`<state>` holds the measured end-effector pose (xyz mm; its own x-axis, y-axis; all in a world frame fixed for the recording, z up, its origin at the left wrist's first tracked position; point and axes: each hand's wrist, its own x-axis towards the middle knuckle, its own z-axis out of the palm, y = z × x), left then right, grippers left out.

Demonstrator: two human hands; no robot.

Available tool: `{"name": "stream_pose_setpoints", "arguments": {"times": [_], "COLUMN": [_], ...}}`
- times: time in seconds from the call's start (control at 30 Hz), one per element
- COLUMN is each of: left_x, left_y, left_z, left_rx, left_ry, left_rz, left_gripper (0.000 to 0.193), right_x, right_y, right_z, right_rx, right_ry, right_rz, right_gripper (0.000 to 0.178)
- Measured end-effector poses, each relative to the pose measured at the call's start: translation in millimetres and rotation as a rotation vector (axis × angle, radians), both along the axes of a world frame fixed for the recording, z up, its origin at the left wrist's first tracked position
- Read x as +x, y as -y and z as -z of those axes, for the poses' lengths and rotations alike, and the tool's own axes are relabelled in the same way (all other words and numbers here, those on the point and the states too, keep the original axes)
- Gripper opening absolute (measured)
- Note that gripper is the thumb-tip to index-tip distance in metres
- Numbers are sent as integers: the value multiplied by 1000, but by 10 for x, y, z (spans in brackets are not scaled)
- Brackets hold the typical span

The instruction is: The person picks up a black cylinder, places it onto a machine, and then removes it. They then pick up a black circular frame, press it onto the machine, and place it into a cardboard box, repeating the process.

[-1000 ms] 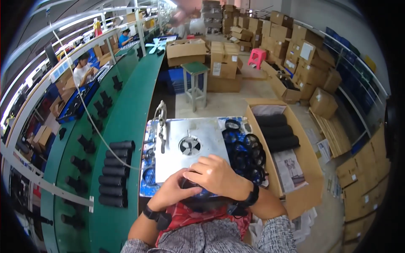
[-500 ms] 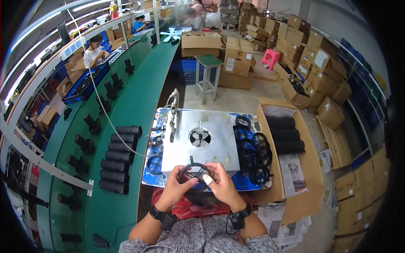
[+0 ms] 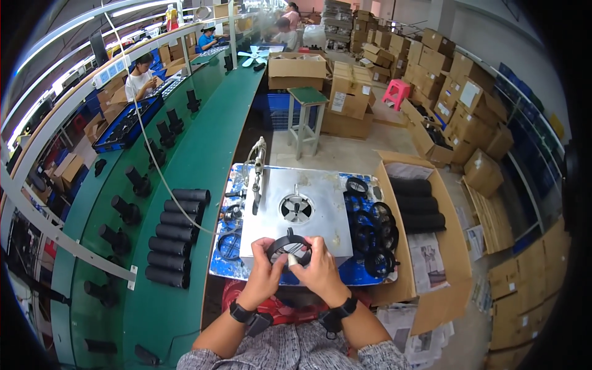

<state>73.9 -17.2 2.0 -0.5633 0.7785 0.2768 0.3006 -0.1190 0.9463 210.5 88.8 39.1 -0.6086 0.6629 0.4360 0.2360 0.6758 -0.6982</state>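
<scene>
Both my hands hold a black ring (image 3: pixel 290 238) with thin bars across its inside and a short tab on its far rim. My left hand (image 3: pixel 265 274) grips its left side, and my right hand (image 3: pixel 320 274) grips the right side; the thumbs meet at its near edge. One right-hand digit has a white wrap. The ring is over the near edge of a silver metal box (image 3: pixel 327 188), whose top carries a round fixture (image 3: pixel 296 208) with dark openings. Beside the fixture, on the left, lies a metal hand tool (image 3: pixel 257 169) with a hose.
Several black rings (image 3: pixel 365 237) lie on the blue worktable to the right. Beyond them stands an open carton (image 3: pixel 457 262) with black cylinders (image 3: pixel 420 203). On my left, a green conveyor (image 3: pixel 216 126) bears dark tubes (image 3: pixel 169 245) and upright black parts (image 3: pixel 126 209). A stool (image 3: pixel 306 96) stands ahead.
The ring has tilted and moved slightly right and up, both hands moving with it. The thumbs have come together at its near edge. The view has shifted slightly.
</scene>
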Motion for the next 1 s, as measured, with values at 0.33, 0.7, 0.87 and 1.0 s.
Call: {"name": "stream_pose_setpoints", "arguments": {"times": [0.33, 0.7, 0.87, 1.0], "left_x": [-662, -752, -756, -975], "left_y": [-1208, -1402, -1288, -1098], "left_z": [-161, 138, 57, 63], "left_rx": [-195, -364, -364, -325], "left_ry": [2, -606, -722, -816], "left_rz": [-83, -348, -279, -197], "left_gripper": [31, 41, 39, 34], "right_x": [-757, -794, -649, -638], "right_y": [-1178, -1382, -1532, -1423], "right_z": [247, -15, 122, 79], "right_rx": [92, 45, 14, 32], "right_ry": [263, 498, 452, 437], "right_rz": [194, 132, 39, -34], "right_gripper": [48, 55, 62, 73]}}
